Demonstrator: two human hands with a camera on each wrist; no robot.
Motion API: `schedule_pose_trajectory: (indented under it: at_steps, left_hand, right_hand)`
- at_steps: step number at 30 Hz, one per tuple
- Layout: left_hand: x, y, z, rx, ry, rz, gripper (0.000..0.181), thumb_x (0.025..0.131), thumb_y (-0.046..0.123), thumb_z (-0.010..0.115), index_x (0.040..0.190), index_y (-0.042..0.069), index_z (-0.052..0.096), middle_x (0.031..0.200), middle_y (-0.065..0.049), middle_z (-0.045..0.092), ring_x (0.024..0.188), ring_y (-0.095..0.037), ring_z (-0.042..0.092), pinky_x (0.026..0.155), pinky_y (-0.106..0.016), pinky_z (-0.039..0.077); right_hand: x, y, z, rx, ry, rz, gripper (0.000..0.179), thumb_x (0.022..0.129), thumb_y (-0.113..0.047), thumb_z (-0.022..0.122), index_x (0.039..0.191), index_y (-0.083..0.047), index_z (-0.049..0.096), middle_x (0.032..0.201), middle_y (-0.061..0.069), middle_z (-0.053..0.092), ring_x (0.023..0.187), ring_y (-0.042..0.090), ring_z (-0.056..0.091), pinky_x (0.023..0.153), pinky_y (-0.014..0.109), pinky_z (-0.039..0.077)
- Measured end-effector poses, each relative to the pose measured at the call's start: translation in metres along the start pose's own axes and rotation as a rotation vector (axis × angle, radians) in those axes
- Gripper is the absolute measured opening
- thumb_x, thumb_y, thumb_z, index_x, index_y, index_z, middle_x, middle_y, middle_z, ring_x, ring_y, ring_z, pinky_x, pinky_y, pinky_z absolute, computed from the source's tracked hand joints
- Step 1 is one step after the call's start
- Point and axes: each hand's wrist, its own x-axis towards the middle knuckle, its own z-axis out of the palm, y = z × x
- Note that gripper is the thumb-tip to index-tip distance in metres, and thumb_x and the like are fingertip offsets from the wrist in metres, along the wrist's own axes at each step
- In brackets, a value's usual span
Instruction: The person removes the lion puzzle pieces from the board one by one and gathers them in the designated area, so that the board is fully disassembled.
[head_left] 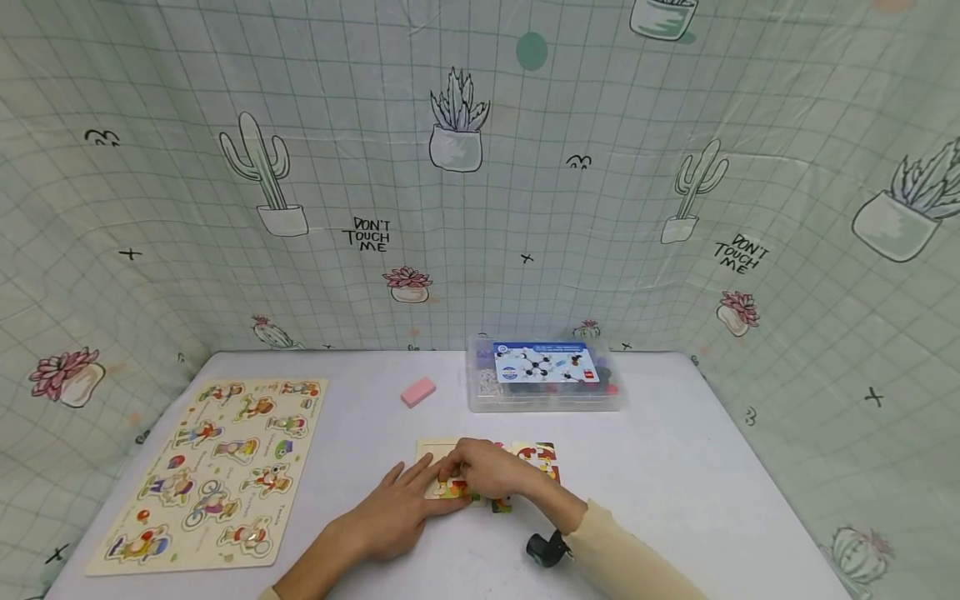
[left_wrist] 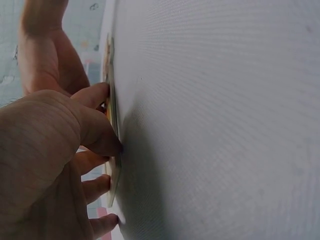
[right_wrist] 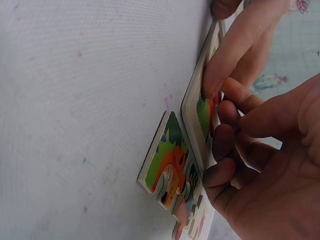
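Observation:
A small wooden jigsaw tray lies at the middle of the table with colourful pieces inside its lower part. My left hand rests at its left end, fingers spread; in the left wrist view the thumb presses the near edge of the tray. Over the tray, my right hand has its fingers curled, and their tips pinch at a green-and-red puzzle piece, partly hidden by the fingers. Right beside the tray lie joined jigsaw pieces with an orange animal on green.
A large peg puzzle board with cartoon figures lies on the left. Behind the tray are a pink block and a clear plastic case with a blue label. A black object sits by the right wrist. Patterned cloth encloses the table.

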Motion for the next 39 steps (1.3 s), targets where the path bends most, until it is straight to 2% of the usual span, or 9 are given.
schedule_pose_trajectory:
  at_steps: [7,11,14,22,39]
  left_hand:
    - [0.0000,0.0004,-0.0009,-0.015,0.005,-0.003,0.059,0.098,0.009,0.055,0.144,0.045,0.053,0.160,-0.011,0.036,0.151,-0.038,0.025,0.113,-0.065,0.027]
    - [-0.0002,0.0008,-0.0013,-0.018,0.003,0.000,0.061,0.097,0.008,0.056,0.144,0.046,0.052,0.161,-0.010,0.036,0.151,-0.038,0.024,0.112,-0.066,0.027]
    - [-0.0001,0.0007,-0.0014,-0.015,0.005,0.002,0.062,0.096,0.007,0.056,0.144,0.047,0.052,0.161,-0.010,0.036,0.151,-0.038,0.024,0.112,-0.066,0.028]
    - [0.0003,0.0000,-0.0020,-0.001,0.004,-0.001,0.064,0.095,0.006,0.058,0.143,0.047,0.053,0.158,-0.011,0.039,0.151,-0.037,0.025,0.111,-0.066,0.029]
    - [0.0002,0.0003,-0.0024,-0.019,0.009,0.002,0.060,0.097,0.008,0.056,0.142,0.046,0.055,0.157,-0.013,0.041,0.150,-0.037,0.026,0.111,-0.066,0.029]
  right_hand:
    - [-0.0018,-0.0006,-0.0032,0.022,0.004,-0.022,0.022,0.099,-0.004,0.056,0.098,-0.015,0.075,0.093,-0.009,0.061,0.085,0.003,0.055,0.087,0.025,0.048]
    - [-0.0019,-0.0012,-0.0046,0.041,-0.008,-0.018,0.016,0.099,-0.010,0.059,0.099,-0.017,0.074,0.094,-0.009,0.062,0.087,0.003,0.055,0.088,0.026,0.048]
    - [-0.0016,-0.0020,-0.0051,0.050,-0.021,-0.015,0.016,0.097,-0.008,0.060,0.099,-0.018,0.073,0.094,-0.010,0.064,0.085,0.003,0.055,0.086,0.025,0.047]
    - [-0.0013,-0.0026,-0.0053,0.091,-0.049,-0.023,0.015,0.091,-0.005,0.065,0.097,-0.018,0.069,0.081,-0.012,0.060,0.071,0.002,0.053,0.069,0.020,0.044]
    - [-0.0022,-0.0043,-0.0056,0.091,-0.053,-0.039,0.014,0.092,-0.005,0.068,0.100,-0.016,0.071,0.078,-0.010,0.061,0.069,0.002,0.053,0.067,0.020,0.045]
